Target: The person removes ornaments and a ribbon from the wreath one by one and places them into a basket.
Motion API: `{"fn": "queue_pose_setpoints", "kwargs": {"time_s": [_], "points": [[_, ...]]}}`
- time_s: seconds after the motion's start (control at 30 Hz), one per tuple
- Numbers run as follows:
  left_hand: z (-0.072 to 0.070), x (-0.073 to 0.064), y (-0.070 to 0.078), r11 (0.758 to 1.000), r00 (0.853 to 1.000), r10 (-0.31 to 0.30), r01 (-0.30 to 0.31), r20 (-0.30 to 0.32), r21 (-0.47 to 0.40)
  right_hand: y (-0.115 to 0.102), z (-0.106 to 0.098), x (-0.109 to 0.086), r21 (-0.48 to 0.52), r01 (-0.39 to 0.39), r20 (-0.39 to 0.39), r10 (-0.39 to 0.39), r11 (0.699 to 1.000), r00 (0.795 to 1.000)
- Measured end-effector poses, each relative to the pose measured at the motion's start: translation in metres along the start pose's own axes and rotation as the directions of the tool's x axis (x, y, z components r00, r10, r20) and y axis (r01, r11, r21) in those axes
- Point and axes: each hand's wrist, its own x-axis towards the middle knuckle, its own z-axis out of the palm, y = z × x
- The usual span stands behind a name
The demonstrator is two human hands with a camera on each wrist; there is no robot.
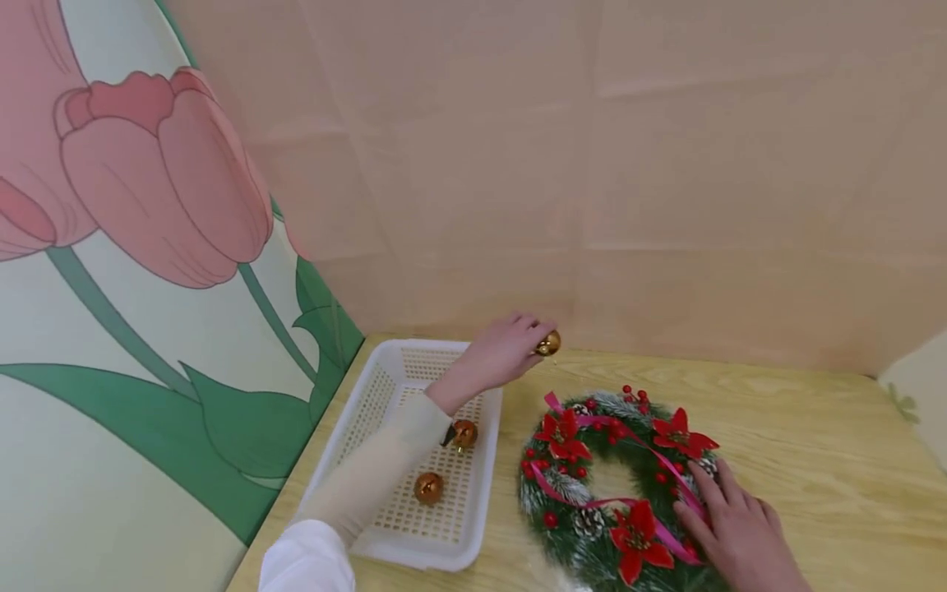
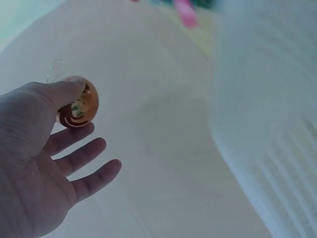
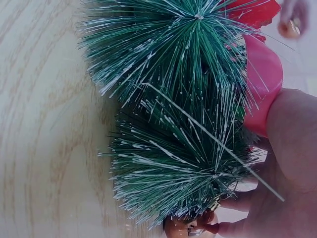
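Gold ball: up in the left hand [image 1: 505, 351], the bauble [image 1: 549, 343] held off beyond the tray's far right corner, apart from the wreath.
Left hand: pinching the bauble, thumb pressed on it; three other fingers spread, the opposing fingertip hidden behind the ball.
Which way the wreath lies: the wreath [image 1: 543, 538] sits near and to the right of that bauble, flat on the worktop [image 1: 829, 460], so the line between them seems to run near and rightward.
Long axis: none to speak of in a round ball or a ring; the left forearm points from near left to far right, over the white tray [image 1: 484, 501].
Nearer hand: the right hand [image 1: 743, 526], touching the wreath's right side, fingers laid outstretched over the greenery and pink ribbon [image 1: 673, 544]; the left is apart from it.
By the right fingertips: another shiny ball [image 3: 185, 228] at the greenery's edge.
Tray: two copper-coloured balls, one farther [image 1: 464, 433], one nearer [image 1: 429, 489], under and right of the left arm.
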Motion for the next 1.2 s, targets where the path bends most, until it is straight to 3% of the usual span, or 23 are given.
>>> {"fn": "queue_pose_setpoints", "kwargs": {"time_s": [0.13, 0.27, 0.47, 0.57, 0.8, 1.0, 1.2], "points": [[0.006, -0.041, -0.025, 0.997, 0.997, -0.069, 0.068, 0.026, 0.040, 0.000, 0.001, 0.001, -0.003, -0.009, 0.010, 0.009, 1.000, 1.000], [0.016, -0.078, -0.044, 0.987, 0.985, -0.149, 0.144, 0.084, 0.067, 0.000, 0.002, 0.001, 0.000, -0.016, 0.013, 0.016, 1.000, 1.000], [0.034, -0.125, -0.066, 0.965, 0.953, -0.262, 0.263, 0.152, 0.017, -0.002, 0.003, 0.002, 0.004, -0.008, 0.003, 0.008, 1.000, 1.000], [0.044, -0.142, -0.074, 0.949, 0.929, -0.306, 0.315, 0.209, -0.008, -0.003, 0.003, 0.002, 0.007, -0.003, -0.003, 0.003, 1.000, 1.000], [0.064, -0.157, -0.086, 0.907, 0.854, -0.377, 0.419, 0.359, -0.045, -0.003, 0.000, 0.003, 0.000, 0.005, -0.015, -0.005, 1.000, 1.000], [0.079, -0.165, -0.091, 0.902, 0.831, -0.384, 0.431, 0.403, -0.027, -0.003, 0.001, 0.002, -0.021, 0.009, -0.022, -0.010, 1.000, 1.000], [0.086, -0.171, -0.091, 0.892, 0.797, -0.386, 0.450, 0.464, -0.031, -0.003, 0.005, 0.002, -0.029, -0.016, -0.003, 0.016, 0.999, 1.000]]}}
